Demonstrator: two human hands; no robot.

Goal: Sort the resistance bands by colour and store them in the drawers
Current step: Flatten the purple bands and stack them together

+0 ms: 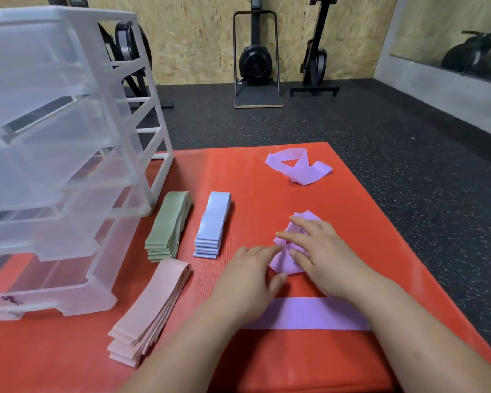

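While the right hand (pixel 321 251) lies flat with its fingers spread wide on a crumpled purple resistance band (pixel 285 265), the left hand (pixel 250 268) meets the same band from the other side. Its fingers are loosely extended, with the tips touching the fabric's edge and the thumb held apart. This band sits mid-way across the red mat (pixel 360 205). A second purple band (pixel 309 313) lies flattened across the mat, just under both wrists. A third, twisted purple band (pixel 298 165) rests well apart near the mat's far edge. Left of the hands lie three neat stacks: green bands (pixel 167 225), blue bands (pixel 213 225) beside them, and pink bands (pixel 150 310) nearer the person. The clear plastic drawer unit (pixel 68 165) stands at the mat's left side.
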